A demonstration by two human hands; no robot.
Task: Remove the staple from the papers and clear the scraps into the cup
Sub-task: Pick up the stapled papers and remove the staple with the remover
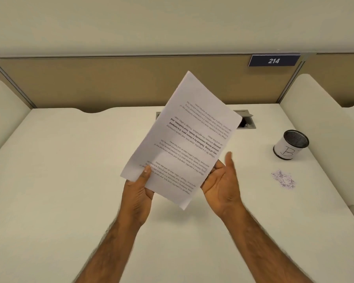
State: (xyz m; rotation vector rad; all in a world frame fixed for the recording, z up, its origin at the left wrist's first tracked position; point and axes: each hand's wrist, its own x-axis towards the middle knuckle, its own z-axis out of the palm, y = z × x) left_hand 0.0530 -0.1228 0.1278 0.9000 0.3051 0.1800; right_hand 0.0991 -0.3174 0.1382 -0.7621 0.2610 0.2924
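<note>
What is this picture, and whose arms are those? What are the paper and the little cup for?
There's no machine here, just a person. A small camera worn on their head looks down, so you see their own two arms, as if through their eyes. The left hand pinches a printed stack of papers near its bottom corner, thumb on top, holding it tilted above the white desk. The right hand is open beside the papers, thumb sticking up, fingers at the papers' edge. On the desk to the right stands a black mesh cup with a white label marked B. Nearer the person lies a small pile of paper scraps. Behind, a sign says 214. I can't see a staple from here.
</note>
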